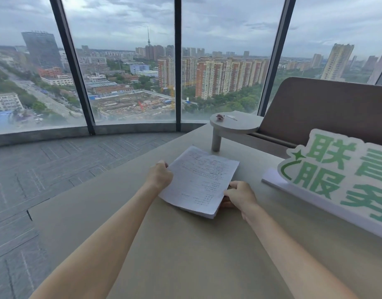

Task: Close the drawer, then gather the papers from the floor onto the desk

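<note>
A stack of printed white papers lies on the beige desk, a little beyond its middle. My left hand grips the stack's left edge. Fingers of my right hand curl around the stack's near right corner. The near edge of the stack looks slightly lifted off the desk. No drawer is in view, and I see no papers on the floor.
A white sign with green characters stands on the desk at the right. Behind the papers a small round raised shelf holds two small items. A brown divider panel rises at the right. Grey carpet and tall windows lie to the left.
</note>
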A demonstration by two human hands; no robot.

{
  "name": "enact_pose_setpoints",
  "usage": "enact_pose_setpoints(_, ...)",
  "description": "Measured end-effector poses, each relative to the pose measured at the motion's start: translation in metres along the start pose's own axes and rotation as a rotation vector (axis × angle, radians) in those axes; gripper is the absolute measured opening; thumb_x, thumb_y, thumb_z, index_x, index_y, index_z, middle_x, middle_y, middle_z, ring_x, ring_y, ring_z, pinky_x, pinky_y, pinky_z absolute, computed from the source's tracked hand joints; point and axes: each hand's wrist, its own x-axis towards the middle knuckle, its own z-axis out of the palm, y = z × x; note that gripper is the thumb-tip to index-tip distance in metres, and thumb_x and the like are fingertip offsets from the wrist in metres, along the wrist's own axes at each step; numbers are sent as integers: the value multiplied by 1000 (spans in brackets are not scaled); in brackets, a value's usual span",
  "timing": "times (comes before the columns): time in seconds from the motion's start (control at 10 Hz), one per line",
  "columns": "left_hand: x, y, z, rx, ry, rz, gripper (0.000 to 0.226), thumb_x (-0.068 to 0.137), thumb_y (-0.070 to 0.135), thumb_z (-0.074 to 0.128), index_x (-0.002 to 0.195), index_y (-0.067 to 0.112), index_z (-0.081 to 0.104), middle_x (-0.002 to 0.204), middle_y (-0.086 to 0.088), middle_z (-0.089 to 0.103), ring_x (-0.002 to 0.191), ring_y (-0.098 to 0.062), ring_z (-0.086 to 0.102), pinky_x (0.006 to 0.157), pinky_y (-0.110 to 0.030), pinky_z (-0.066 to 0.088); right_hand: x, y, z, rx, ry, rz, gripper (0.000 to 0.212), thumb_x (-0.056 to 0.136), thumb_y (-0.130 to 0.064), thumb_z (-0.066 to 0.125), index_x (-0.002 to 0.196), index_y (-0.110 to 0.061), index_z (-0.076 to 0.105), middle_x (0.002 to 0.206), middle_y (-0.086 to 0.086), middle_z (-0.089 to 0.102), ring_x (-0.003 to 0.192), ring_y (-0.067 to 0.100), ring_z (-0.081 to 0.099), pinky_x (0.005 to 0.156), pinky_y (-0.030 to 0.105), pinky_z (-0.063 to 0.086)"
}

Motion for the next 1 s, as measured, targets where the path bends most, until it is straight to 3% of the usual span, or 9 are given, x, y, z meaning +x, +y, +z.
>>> enact_pose_setpoints(0.1,20,-2,1,68,-4,23,38,86,4,44,121,4,58,127,-20,61,118,-34,55,92,-35,44,11,1,4,14,-7,-7,25,82,8,56,90,-7,73,94,18,78,75,31,77,66,40,64)
enact_pose_setpoints(0.2,32,-2,0,142,-19,43,38,86,4,43,119,3,60,125,-19,62,117,-35,55,93,-37,44,17,-1,8,-8,9,-21,18,81,7,62,82,-8,72,89,23,77,62,25,72,57,33,60)
enact_pose_setpoints(0.5,59,-8,7,245,-19,123,38,82,3,42,112,4,65,122,-21,62,116,-37,56,92,-38,46,20,-14,20,35,104,-20,26,77,13,68,64,-10,65,70,14,71,53,23,70,58,33,63)
enact_pose_setpoints(0.7,71,-10,14,336,2,176,32,78,1,44,102,-3,66,116,-25,58,109,-41,58,94,-40,48,27,-15,22,-19,105,-9,16,76,13,67,70,-1,68,70,12,71,49,19,71,53,28,63)
enact_pose_setpoints(0.8,66,-9,13,421,7,192,32,82,3,46,108,-3,65,118,-22,57,111,-38,57,95,-38,47,32,-15,22,-100,103,-16,8,78,9,64,81,15,69,73,22,75,50,21,73,51,30,62)
enact_pose_setpoints(0.9,66,-12,11,536,47,205,33,82,7,46,111,3,62,120,-18,60,114,-36,56,95,-39,43,34,-19,23,-173,82,-24,9,81,0,62,79,6,68,82,31,74,50,26,74,54,41,64)
enact_pose_setpoints(1.0,63,-9,9,577,97,227,29,82,12,46,105,4,61,113,-18,62,111,-36,53,90,-39,41,31,-26,19,-317,95,-30,21,82,-7,59,78,11,71,70,24,74,49,30,73,57,43,64)
